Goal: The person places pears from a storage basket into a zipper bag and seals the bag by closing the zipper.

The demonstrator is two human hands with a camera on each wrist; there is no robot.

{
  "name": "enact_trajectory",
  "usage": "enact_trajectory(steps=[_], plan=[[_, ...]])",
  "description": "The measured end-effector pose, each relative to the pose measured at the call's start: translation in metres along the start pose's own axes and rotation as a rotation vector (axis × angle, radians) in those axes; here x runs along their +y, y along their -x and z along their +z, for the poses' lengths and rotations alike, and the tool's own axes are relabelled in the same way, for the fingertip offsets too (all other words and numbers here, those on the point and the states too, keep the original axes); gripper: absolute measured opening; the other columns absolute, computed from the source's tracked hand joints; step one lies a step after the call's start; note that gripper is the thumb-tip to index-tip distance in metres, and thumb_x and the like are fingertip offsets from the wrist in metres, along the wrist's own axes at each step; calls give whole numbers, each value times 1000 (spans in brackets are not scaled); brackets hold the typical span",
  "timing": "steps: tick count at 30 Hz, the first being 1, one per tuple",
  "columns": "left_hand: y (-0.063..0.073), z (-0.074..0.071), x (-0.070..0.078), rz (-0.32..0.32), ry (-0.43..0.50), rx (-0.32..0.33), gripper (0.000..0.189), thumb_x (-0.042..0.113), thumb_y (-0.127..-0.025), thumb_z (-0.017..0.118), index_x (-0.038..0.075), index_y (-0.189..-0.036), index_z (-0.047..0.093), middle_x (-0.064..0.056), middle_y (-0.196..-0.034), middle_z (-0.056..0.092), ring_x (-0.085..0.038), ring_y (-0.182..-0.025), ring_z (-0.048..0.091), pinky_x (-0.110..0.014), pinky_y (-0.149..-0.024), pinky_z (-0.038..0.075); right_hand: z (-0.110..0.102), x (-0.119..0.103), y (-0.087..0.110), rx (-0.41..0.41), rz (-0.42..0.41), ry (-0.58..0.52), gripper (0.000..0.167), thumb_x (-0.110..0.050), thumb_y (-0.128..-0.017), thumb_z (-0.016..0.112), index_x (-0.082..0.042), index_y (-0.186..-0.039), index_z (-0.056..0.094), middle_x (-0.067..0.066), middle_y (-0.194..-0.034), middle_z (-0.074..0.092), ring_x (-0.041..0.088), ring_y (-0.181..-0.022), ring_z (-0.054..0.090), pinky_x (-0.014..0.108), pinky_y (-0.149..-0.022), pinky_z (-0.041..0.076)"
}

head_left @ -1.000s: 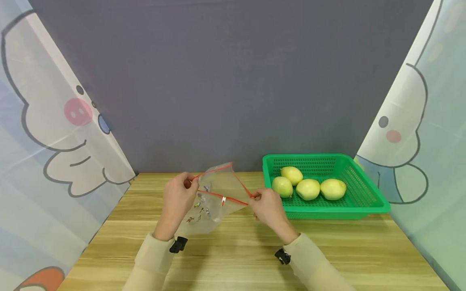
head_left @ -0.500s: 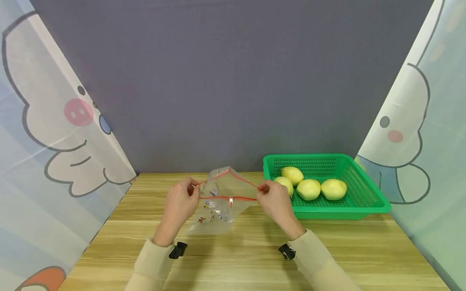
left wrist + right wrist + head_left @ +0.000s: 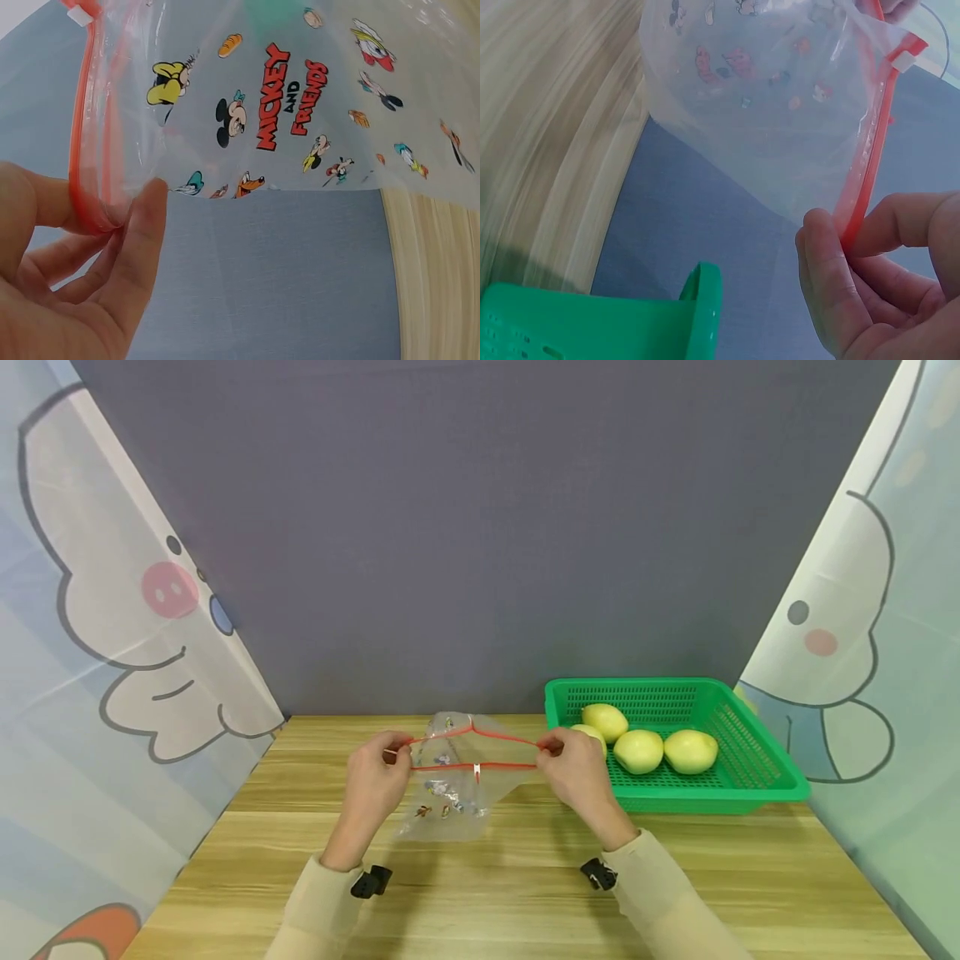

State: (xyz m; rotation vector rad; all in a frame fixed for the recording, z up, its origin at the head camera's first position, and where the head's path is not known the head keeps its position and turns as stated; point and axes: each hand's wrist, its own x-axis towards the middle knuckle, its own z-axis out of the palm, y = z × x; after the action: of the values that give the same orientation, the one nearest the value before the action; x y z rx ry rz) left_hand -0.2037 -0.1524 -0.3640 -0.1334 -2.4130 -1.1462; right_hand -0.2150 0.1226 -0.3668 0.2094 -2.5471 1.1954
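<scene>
A clear zip bag (image 3: 450, 802) with a red zip edge and printed cartoon figures hangs between both hands, its mouth spread apart. My left hand (image 3: 377, 781) pinches the left end of the red edge. At the opposite end, my right hand (image 3: 577, 777) pinches the edge between thumb and fingers. A white slider (image 3: 477, 769) sits midway along the near red strip. The left wrist view shows "Mickey and Friends" lettering (image 3: 291, 97) on the bag. In the right wrist view, the bag's red corner (image 3: 855, 217) lies between thumb and fingertips.
A green plastic basket (image 3: 675, 793) stands on the right of the wooden table (image 3: 480, 902), just beyond the right hand. Several yellow-green fruits (image 3: 638, 752) lie in it, one partly hidden by that hand. A grey backdrop (image 3: 480, 543) rises behind the table.
My right hand has moved right and slightly up, and my left hand slightly right. The bag's red edge has been drawn wider and straighter, and its far side has come lower.
</scene>
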Motion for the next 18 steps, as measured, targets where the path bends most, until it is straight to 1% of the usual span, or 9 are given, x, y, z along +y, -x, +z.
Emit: enact_trajectory(steps=[3,6,11,18], plan=[[2,-1,-1,-10,6,4,19,1,-93,61,1,-106,76,-12,-91,73,-21,-72,69,-27,-52,52,-1,0,-1,-4,5,9,15,-2,-87,65,-5,-95,77,5,-85,73,19,-73,67,36,-64,56],[2,-1,-2,-11,22,3,17,1,-94,63,0,-105,76,-12,-91,74,-18,-69,68,-25,-50,52,-2,1,-2,-6,0,15,15,-2,-88,65,-5,-95,77,5,-85,73,18,-73,67,35,-63,55],[2,3,0,18,77,19,11,3,-94,69,-2,-101,76,-12,-86,73,-16,-63,68,-24,-49,54,-3,0,-2,-5,-31,14,15,-2,-88,65,-5,-96,78,5,-86,73,19,-74,67,36,-65,56],[1,11,6,42,131,37,10,6,-94,70,0,-99,77,-7,-81,72,-13,-57,66,-26,-46,53,-5,-5,-3,-32,-52,24,13,-3,-90,65,-4,-97,77,6,-88,73,19,-75,67,37,-67,56]])
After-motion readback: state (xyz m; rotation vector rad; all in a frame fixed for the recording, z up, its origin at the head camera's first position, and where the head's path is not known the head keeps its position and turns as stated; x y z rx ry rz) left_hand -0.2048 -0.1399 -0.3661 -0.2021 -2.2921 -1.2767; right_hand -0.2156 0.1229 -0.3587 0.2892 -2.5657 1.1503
